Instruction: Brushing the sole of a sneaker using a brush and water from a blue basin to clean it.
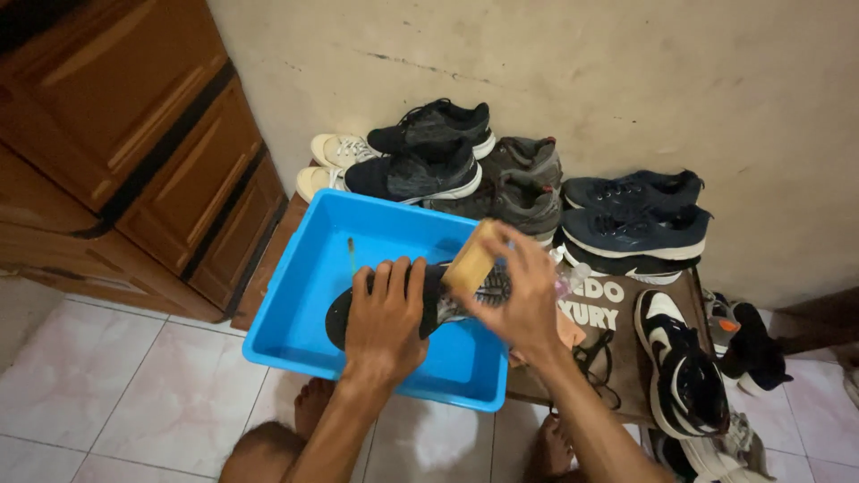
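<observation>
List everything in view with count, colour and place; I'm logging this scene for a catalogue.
Tub: one, blue, on the floor by the cabinet.
Shoe: one, black, in the tub under the left hand.
Brush: one, tan block, in the right hand over the shoe.
Stick: one, green, in the tub.
Shoe pile: several pairs, black, grey, cream, navy, along the wall.
Sneaker: one, black and white, on the brown bag.
Bag: one, brown, right of the tub.
Cabinet: one, brown wood, left.
Left hand: pressing the shoe.
Right hand: gripping the brush.
</observation>
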